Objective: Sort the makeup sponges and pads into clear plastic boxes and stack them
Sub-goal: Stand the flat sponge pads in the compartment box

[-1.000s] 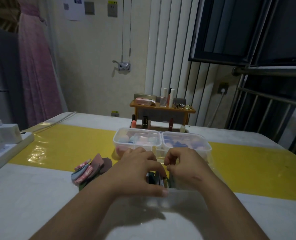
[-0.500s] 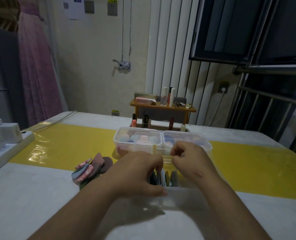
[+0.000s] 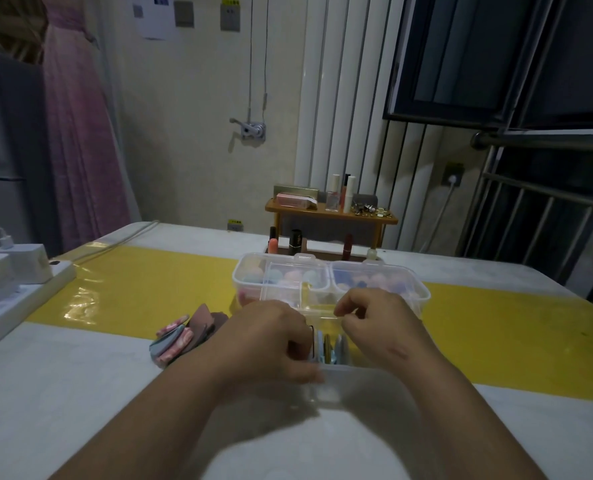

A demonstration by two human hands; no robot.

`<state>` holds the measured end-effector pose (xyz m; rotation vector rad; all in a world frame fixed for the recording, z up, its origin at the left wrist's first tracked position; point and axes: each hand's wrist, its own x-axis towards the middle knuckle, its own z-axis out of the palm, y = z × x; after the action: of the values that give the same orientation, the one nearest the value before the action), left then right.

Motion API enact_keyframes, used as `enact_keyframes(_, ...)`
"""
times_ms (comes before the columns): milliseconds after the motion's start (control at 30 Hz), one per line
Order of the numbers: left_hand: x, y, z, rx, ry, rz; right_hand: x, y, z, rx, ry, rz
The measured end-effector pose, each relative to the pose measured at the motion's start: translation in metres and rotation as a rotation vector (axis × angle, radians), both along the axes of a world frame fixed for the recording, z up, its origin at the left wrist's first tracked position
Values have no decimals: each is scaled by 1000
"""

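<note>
Head view: the left hand curls its grip round the left end of the upright pads in the near clear box, likely bracing the row against toppling. The right hand pinches thumb to forefinger just above; on what, I cannot tell. Loose pads lie left on the surface.

A white worktop carries a glossy yellow strip across its middle. On the strip sit two closed clear boxes, touching side by side. Nearer stands an open clear box, with a pile of flat pads to its left. A power strip lies at the left edge.
</note>
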<state>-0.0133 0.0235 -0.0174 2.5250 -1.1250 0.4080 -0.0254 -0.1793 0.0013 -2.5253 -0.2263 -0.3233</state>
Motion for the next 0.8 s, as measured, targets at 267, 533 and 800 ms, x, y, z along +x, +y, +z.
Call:
enact_keyframes(267,1,17,12,-610,271,173,2,3,-1,82,-73,56)
enact_keyframes(533,21,51,5,-286,42,913,2,4,-5,88,-84,80)
enact_keyframes(800,28,59,-9,-14,285,1078,1,5,-6,81,-62,89)
